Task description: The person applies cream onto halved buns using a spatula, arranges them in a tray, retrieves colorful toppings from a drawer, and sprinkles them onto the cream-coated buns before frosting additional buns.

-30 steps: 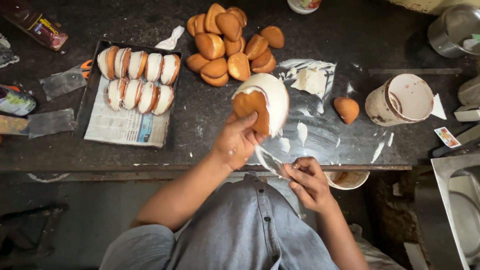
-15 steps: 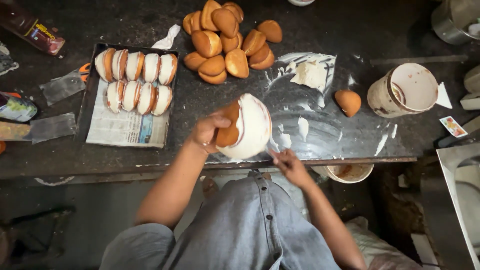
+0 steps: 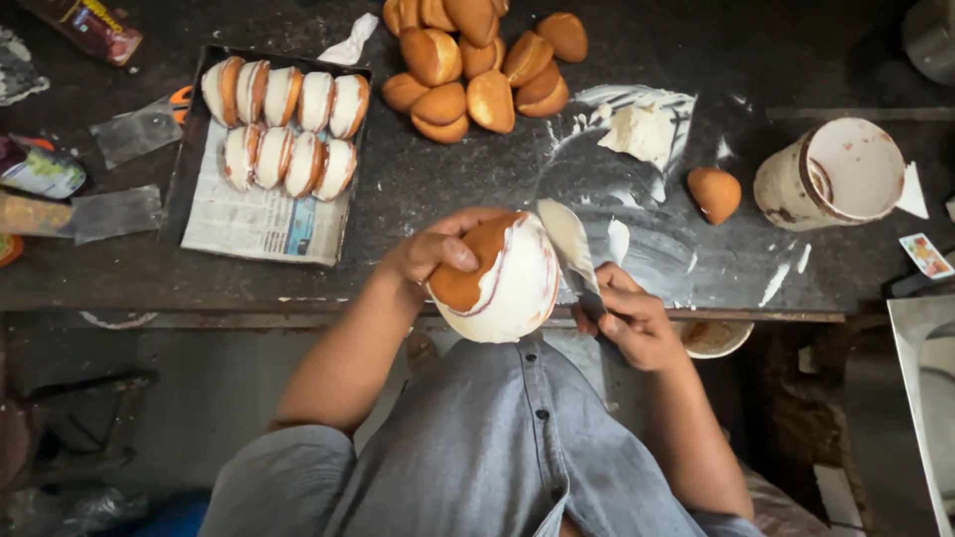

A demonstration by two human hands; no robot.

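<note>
Down over a dark, cream-smeared stone bench (image 3: 468, 214), wide across the view. At its left, a black rectangular tray lined with newspaper (image 3: 261, 214), two rows of cream-filled bun sandwiches (image 3: 284, 124) standing on edge inside, packed touching. Up at the top middle, a heaped pile of plain golden-brown buns (image 3: 476, 62). Off to the right, a cream-stained round tub (image 3: 834, 177) tipped on its side, mouth toward the camera. Between pile and tub, a white lump of cream (image 3: 639, 129) on a smeared patch. Just left of the tub, one lone brown bun (image 3: 714, 193), apart from the rest.

Front and centre, above the bench's near edge: a golden bun sandwich coated with white cream (image 3: 502, 278), tilted, gripped in the left hand (image 3: 430, 254), fingers curled over its brown top, thumb across. Right beside it, the right hand (image 3: 629, 320) closed tight round the handle of a cream-laden flat knife (image 3: 569, 244), blade up, pressed against the sandwich's right side.
</note>
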